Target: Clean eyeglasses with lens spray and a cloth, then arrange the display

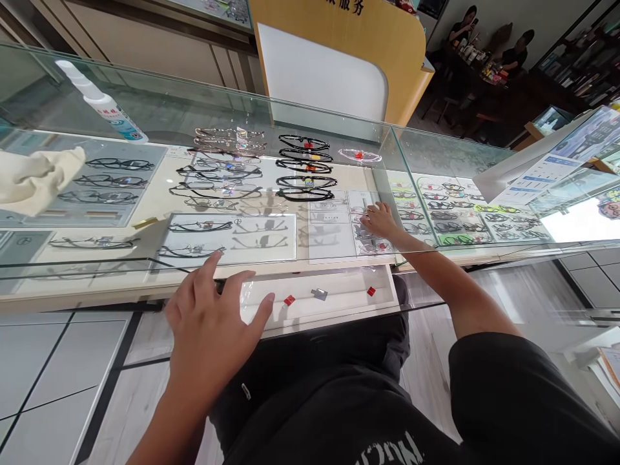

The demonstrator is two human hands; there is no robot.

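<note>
My left hand (213, 316) is open, its fingers spread at the front edge of the glass counter (271, 258), holding nothing. Below its fingertips is a pulled-out white drawer (343, 310) with two red tags (371, 291) and a grey tag (320, 294). My right hand (380, 221) reaches to the display area on the right, fingers bent and slightly apart. It is nearest to several eyeglasses (372, 245) on a printed sheet, partly covered by the hand; no held thing shows. Dark-framed eyeglasses (306, 195) stand in a stacked row left of it.
A white spray bottle (104, 106) and a pale cloth (39, 181) are on the left of the counter. More eyeglasses (216, 187) stand mid-counter. A folded paper sign (547, 161) stands at right. Behind are a yellow desk (339, 26) and two seated people.
</note>
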